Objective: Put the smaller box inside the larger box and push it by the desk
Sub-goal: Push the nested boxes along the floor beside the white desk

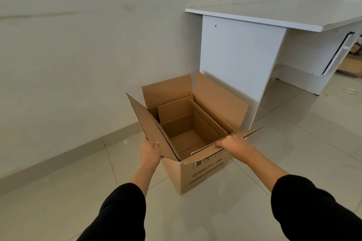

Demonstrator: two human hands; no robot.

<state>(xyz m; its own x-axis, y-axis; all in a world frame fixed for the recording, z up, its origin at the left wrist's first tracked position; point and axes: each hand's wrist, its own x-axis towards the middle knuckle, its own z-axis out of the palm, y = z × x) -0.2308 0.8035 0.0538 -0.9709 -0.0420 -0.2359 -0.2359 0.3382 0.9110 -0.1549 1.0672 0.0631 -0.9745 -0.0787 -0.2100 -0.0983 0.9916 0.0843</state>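
A larger brown cardboard box (pixel 203 174) stands on the tiled floor with all its flaps up, black print on its near side. A smaller open cardboard box (pixel 188 123) sits inside it, empty. My left hand (pixel 149 151) grips the lower edge of the larger box's left flap. My right hand (pixel 233 144) holds the near-right rim, fingers over the edge. The white desk (pixel 241 58) stands just behind and to the right of the box, its side panel close to the box's far-right flap.
A pale wall (pixel 78 45) with a skirting board runs along the left and back. A roll of tape (pixel 350 91) lies on the floor beyond the desk. More cardboard (pixel 350 65) rests under the desk's far side. Open floor lies near me.
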